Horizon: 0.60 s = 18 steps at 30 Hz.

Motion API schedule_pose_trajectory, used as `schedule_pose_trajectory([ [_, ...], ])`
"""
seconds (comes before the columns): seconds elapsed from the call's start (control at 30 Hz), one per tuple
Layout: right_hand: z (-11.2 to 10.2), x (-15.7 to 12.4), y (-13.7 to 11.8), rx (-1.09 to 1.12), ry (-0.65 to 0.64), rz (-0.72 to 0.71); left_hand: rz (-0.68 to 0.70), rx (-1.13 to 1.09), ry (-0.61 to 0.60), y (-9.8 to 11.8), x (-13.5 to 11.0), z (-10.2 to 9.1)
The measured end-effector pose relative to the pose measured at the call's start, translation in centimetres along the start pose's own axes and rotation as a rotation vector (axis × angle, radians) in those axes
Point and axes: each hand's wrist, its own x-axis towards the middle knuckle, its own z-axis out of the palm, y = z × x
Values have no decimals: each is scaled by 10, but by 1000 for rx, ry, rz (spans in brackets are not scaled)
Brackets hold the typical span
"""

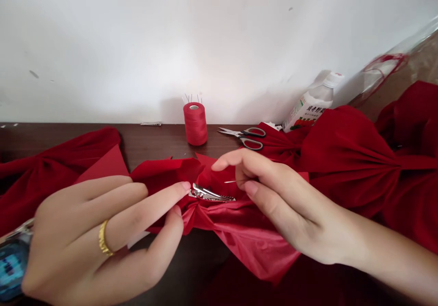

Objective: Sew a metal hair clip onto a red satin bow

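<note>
A red fabric bow (239,233) lies on the dark wooden table (153,141) in front of me, with a silver metal hair clip (210,194) laid across its gathered middle. My left hand (102,237), wearing a gold ring, pinches the bow's knot and the clip's left end between thumb and forefinger. My right hand (273,196) pinches a thin sewing needle (230,182) just right of the clip, its forefinger stretched out above it.
A red thread spool (195,123) with pins stuck in it stands by the white wall. Black-handled scissors (244,137) lie to its right, then a plastic bottle (310,107). More red bows lie at left (51,169) and right (359,160). A phone (12,260) sits far left.
</note>
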Motion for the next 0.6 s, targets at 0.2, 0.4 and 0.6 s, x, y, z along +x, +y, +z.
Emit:
schedule_pose_trajectory([
  [0.2, 3, -2, -4, -60, 14, -107, 107, 233, -19, 3, 6, 0],
  [0.4, 11, -3, -6, -236, 175, -166, 181, 188, -68, -3, -1, -2],
  [0.6, 17, -8, 0, -440, 230, -212, 210, 158, -64, -3, 0, -6],
])
